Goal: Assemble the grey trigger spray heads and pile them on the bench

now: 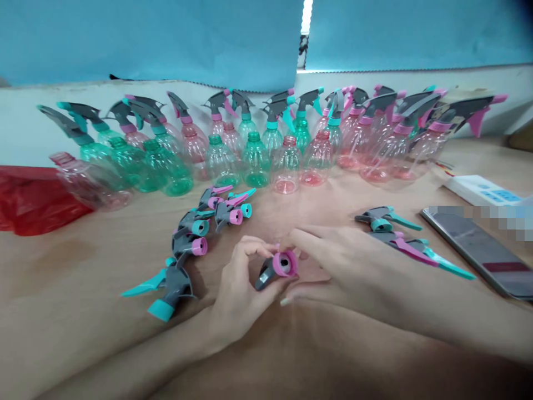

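Note:
My left hand [244,280] is closed around a grey trigger spray head [265,272] with a pink collar, its round opening turned up towards me. From the right, my right hand [328,258] reaches over it. Its bent fingers come up to the top and side of the pink collar, while the thumb stands apart below; whether they press on it is hard to see. Left of my hands lies a group of loose spray heads [183,236] with pink or turquoise collars. More spray heads [400,236] lie beyond my right wrist.
Clear pink and green bottles [256,161] stand in rows along the back, several with spray heads on. One pink bottle [89,180] leans at the left by a red plastic bag [37,200]. A phone [478,250] and a white box [478,189] lie at the right.

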The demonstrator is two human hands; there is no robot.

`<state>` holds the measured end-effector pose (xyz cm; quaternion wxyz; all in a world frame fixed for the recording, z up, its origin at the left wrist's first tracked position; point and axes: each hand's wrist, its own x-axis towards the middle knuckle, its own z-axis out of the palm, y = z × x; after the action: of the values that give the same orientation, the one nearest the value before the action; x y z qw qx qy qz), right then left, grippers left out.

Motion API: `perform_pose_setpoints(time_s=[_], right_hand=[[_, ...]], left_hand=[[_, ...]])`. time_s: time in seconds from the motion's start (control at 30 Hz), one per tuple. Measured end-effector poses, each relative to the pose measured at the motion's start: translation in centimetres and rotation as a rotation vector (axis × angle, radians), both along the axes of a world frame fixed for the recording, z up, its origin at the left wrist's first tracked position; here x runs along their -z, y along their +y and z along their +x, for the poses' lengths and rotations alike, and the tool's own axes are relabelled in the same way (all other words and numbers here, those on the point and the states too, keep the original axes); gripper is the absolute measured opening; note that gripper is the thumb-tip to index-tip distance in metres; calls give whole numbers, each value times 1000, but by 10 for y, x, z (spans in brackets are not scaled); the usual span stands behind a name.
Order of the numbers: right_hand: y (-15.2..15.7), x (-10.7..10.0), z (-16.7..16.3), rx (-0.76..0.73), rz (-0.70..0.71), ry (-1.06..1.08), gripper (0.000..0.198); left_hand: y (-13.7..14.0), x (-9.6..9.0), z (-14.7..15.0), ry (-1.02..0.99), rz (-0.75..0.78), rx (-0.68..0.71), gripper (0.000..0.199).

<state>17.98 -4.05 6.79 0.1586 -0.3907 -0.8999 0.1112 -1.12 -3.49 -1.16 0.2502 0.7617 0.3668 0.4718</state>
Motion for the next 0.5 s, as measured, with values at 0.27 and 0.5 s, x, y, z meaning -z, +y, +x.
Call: perform_pose_setpoints(time_s=[0.27,0.5], right_hand=[[-2,12,5,15,-69,163,8],[4,1,68,277,55,115,11]], left_hand=[[-4,-5,3,257,243,39,36],[16,-35,-13,699,286,-126,41]])
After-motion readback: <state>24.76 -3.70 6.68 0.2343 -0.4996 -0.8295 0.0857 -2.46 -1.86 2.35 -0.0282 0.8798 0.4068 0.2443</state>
